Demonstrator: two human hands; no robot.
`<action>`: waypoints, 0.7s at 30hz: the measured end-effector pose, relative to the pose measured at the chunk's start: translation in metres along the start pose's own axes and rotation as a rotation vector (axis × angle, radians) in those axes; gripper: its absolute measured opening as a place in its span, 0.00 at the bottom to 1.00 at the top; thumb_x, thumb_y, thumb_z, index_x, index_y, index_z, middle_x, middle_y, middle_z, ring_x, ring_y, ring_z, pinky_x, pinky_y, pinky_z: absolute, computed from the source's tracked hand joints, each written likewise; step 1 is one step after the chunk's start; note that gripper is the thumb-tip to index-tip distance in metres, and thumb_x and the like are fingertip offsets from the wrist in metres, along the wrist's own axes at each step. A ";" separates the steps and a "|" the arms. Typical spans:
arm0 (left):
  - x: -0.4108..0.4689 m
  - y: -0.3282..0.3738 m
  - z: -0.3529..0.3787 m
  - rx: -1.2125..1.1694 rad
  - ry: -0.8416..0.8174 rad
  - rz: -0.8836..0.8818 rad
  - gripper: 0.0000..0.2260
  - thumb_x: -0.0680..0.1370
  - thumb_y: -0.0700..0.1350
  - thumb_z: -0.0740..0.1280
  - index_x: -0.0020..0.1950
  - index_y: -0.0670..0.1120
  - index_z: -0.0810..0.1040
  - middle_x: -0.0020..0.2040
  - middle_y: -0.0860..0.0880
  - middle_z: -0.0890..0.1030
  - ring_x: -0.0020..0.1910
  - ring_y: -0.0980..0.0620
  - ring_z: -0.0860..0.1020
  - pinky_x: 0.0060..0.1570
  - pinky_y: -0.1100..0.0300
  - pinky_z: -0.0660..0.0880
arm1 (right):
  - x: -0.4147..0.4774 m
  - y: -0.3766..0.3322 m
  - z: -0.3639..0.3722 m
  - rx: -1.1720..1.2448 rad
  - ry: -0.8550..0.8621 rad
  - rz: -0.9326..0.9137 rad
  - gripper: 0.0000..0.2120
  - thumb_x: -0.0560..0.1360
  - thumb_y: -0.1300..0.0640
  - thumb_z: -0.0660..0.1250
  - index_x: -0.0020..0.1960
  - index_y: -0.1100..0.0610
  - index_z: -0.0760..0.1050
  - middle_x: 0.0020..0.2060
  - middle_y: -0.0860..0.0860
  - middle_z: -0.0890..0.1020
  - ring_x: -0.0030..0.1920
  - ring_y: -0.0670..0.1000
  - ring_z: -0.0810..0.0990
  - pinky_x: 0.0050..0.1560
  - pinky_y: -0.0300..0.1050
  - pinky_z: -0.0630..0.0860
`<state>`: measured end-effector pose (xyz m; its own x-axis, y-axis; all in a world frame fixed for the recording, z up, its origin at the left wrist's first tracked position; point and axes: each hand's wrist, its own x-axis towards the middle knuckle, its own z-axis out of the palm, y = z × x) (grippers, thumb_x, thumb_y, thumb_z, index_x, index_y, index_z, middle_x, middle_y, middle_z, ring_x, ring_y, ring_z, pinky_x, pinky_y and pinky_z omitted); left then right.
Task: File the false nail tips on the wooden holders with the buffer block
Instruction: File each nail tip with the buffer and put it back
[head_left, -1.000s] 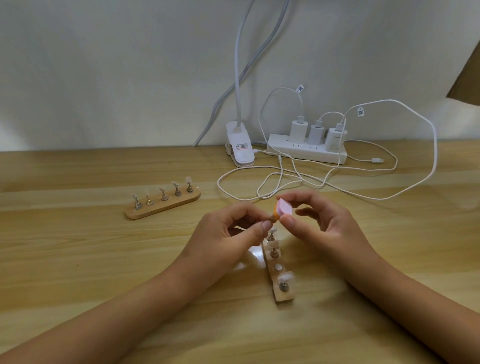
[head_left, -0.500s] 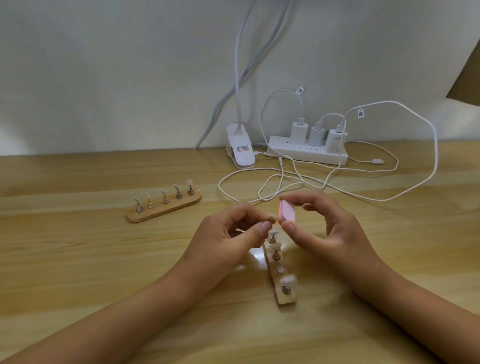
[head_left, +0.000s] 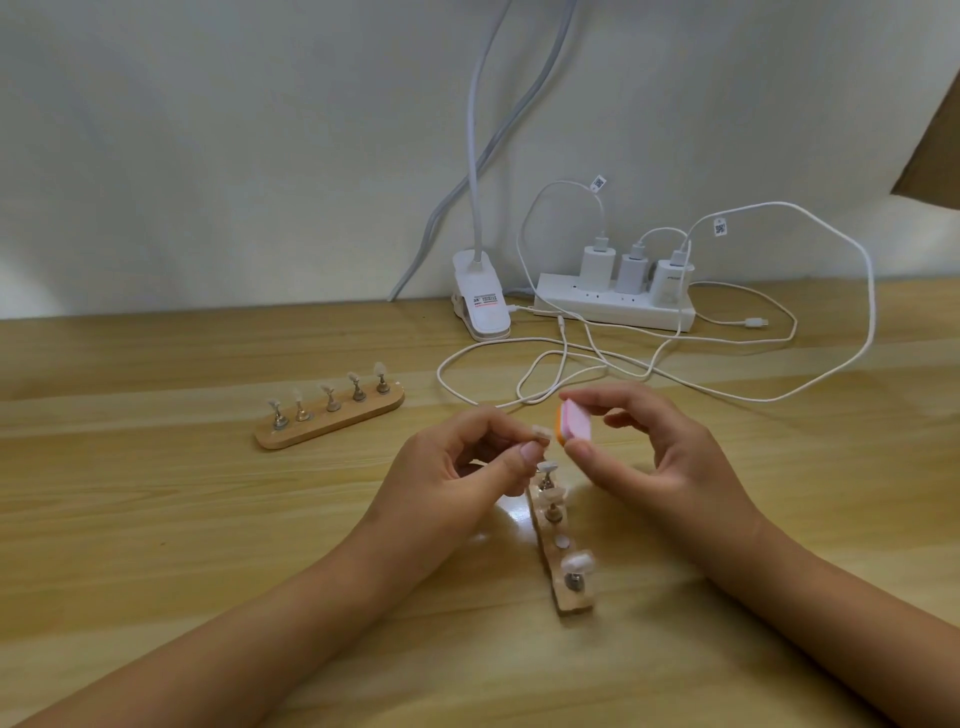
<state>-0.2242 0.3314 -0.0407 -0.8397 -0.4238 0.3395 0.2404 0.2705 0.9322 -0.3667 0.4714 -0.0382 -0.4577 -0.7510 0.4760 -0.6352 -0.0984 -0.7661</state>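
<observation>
1. Since 1 second ago the right hand (head_left: 660, 457) has drawn the buffer block (head_left: 575, 429) a little away from the left hand (head_left: 467, 467) and turned it. Its pink face now shows broader, with the orange layer along its left edge.
2. The right hand pinches the buffer block with the thumb below and the forefinger on top. Its other fingers curl loosely behind.
3. The left hand pinches a pale false nail tip (head_left: 541, 431) between thumb and forefinger. The tip pokes out toward the block, just beside it, and I cannot tell whether the 2 touch.
4. Both hands hover above the far end of the near wooden holder (head_left: 569, 597), which lies on the table (head_left: 156, 519) and runs away from the person.
5. On that holder I count 3 small metal stands carrying tips: 2 close together under the hands and 1 near the person's end. Between them sits 1 bare round spot (head_left: 561, 542).
6. The far wooden holder (head_left: 332, 423) lies well apart to the left, at a slant. It has 5 upright stands in a row, each topped with a tip.
7. At the back, against the wall (head_left: 208, 156), sits a white power strip (head_left: 613, 307) with 3 chargers (head_left: 631, 270) plugged in. White cables (head_left: 810, 387) loop across the table, and a white clip lamp (head_left: 480, 304) stands just left of the strip.
</observation>
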 end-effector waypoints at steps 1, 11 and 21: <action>0.000 0.000 0.000 -0.011 0.004 0.003 0.03 0.73 0.50 0.71 0.46 0.55 0.83 0.37 0.53 0.82 0.37 0.57 0.79 0.41 0.65 0.75 | 0.002 0.001 -0.001 0.026 0.022 0.087 0.17 0.69 0.43 0.76 0.57 0.44 0.80 0.53 0.41 0.82 0.59 0.44 0.77 0.58 0.39 0.73; 0.001 0.002 -0.001 -0.042 0.010 -0.004 0.05 0.73 0.44 0.72 0.47 0.53 0.81 0.41 0.50 0.84 0.40 0.54 0.82 0.43 0.64 0.77 | 0.001 -0.011 -0.003 0.458 -0.058 0.211 0.18 0.67 0.44 0.72 0.54 0.49 0.84 0.52 0.50 0.85 0.53 0.45 0.83 0.52 0.36 0.77; -0.003 0.004 0.004 0.075 0.020 0.081 0.11 0.74 0.39 0.72 0.42 0.56 0.79 0.39 0.53 0.83 0.39 0.57 0.82 0.42 0.63 0.78 | -0.002 -0.016 -0.004 0.430 -0.147 0.141 0.16 0.71 0.50 0.70 0.56 0.54 0.82 0.52 0.48 0.85 0.52 0.44 0.83 0.51 0.33 0.76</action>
<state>-0.2226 0.3369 -0.0385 -0.8090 -0.4145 0.4168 0.2696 0.3683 0.8897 -0.3579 0.4772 -0.0254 -0.4085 -0.8578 0.3119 -0.2437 -0.2268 -0.9429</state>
